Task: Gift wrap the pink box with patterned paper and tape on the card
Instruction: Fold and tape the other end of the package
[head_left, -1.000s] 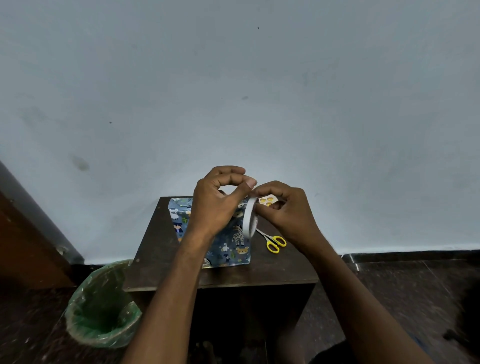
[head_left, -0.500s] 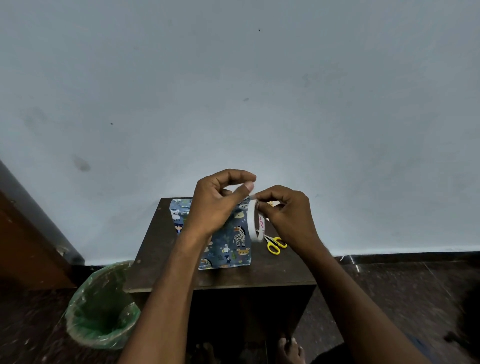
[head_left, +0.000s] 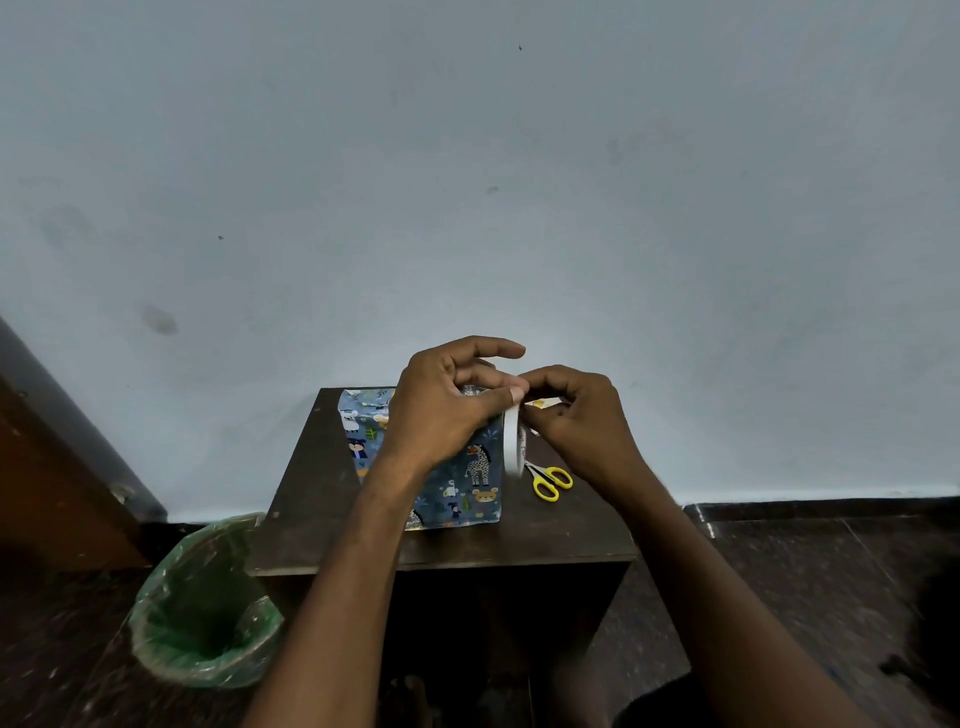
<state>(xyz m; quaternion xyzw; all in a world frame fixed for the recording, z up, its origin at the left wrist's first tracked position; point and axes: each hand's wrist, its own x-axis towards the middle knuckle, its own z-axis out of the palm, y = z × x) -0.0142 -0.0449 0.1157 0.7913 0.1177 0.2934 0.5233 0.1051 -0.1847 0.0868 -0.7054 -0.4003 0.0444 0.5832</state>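
While both hands meet above the tabletop (head_left: 332, 499), the right hand (head_left: 582, 421) holds a white tape roll (head_left: 513, 441) on edge, its fingers curled through and around the ring. At the roll's top, the left hand (head_left: 441, 405) pinches with its thumb, the other fingers arched loosely above; whether a tape end sits in that grip cannot be told. Directly below and behind the left hand stands the box wrapped in blue animal-patterned paper (head_left: 467, 483). Just below the right grip lie yellow-handled scissors (head_left: 550, 480). A small yellow-marked card (head_left: 543, 402) peeks out behind the right fingers.
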